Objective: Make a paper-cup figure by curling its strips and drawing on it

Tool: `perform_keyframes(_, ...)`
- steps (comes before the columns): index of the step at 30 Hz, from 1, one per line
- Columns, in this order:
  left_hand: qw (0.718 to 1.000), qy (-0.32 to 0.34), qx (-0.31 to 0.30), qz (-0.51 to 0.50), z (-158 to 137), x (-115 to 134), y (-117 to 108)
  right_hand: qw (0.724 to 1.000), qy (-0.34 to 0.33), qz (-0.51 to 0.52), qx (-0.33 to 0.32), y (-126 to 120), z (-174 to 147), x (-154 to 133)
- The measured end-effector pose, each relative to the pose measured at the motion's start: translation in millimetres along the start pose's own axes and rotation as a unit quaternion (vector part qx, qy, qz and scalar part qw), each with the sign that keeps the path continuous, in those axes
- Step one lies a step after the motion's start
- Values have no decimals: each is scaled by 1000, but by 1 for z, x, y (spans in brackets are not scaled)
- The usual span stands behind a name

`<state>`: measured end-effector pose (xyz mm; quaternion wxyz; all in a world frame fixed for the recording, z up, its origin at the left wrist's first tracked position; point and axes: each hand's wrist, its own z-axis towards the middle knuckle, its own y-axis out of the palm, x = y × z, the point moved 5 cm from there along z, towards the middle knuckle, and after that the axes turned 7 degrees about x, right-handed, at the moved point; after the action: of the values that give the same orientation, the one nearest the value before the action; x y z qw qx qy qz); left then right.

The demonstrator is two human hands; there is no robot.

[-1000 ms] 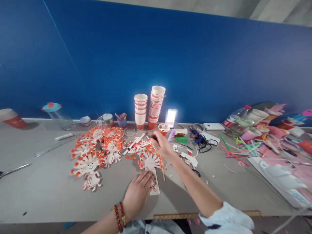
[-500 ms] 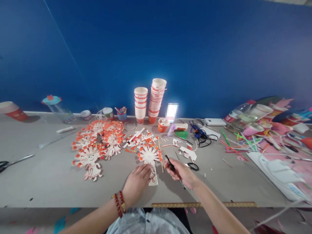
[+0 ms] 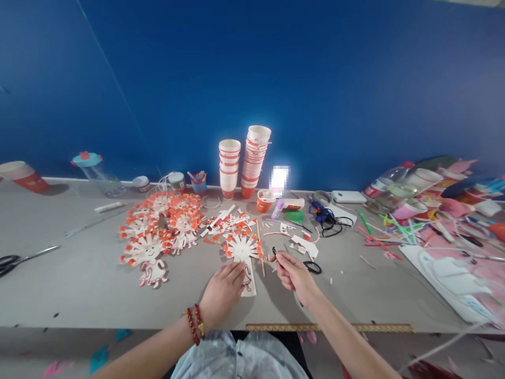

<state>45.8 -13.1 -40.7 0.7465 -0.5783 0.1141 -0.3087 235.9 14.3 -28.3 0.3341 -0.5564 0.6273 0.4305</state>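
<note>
My left hand (image 3: 223, 287) lies flat, fingers stretched out, on the left side of a white paper strip (image 3: 250, 289) with a dress-like figure outlined in dark red. Above the strip, and meeting it, is a fringed white paper-cup disc (image 3: 241, 250) with orange tips. My right hand (image 3: 295, 275) is closed around a slim black pen (image 3: 274, 251), raised to the right of the strip. Most of the pen is hidden by the fingers. Several finished-looking cup figures (image 3: 147, 250) with drawn faces and orange tips lie at the left.
Beyond my right hand lie black-handled scissors (image 3: 313, 267); other scissors (image 3: 31, 256) lie far left. A thin wooden stick (image 3: 261, 247) is beside the disc. Behind stand paper cup stacks (image 3: 229, 168). A blue glue gun (image 3: 321, 211), power strip (image 3: 442, 287) and craft scraps fill the right.
My right hand has turned the pen, so its lower end is now mostly hidden. My left hand stays on the strip. The view has shifted slightly.
</note>
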Motion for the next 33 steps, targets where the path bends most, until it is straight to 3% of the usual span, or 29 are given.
perform_keyframes(5,1000,9,13,-9,-2,-1,3,1000,-23,-12,18,-2,1,4)
perform_keyframes(9,1000,12,17,-14,-2,-1,3,982,-83,-162,-48,18,-8,14)
perform_keyframes(14,999,7,19,-33,0,-1,0,872,-259,-413,-36,40,-24,19)
perform_keyframes(17,999,2,14,-46,0,-1,-2,817,-283,-501,-36,46,-27,22)
perform_keyframes(20,998,3,15,-61,-1,-2,-3,786,-291,-544,-36,47,-28,21)
perform_keyframes(29,987,12,118,-110,-2,0,-37,807,-309,-500,-52,52,-34,0)
perform_keyframes(33,990,78,88,-83,1,7,-52,830,-238,-492,-110,57,-48,-14)
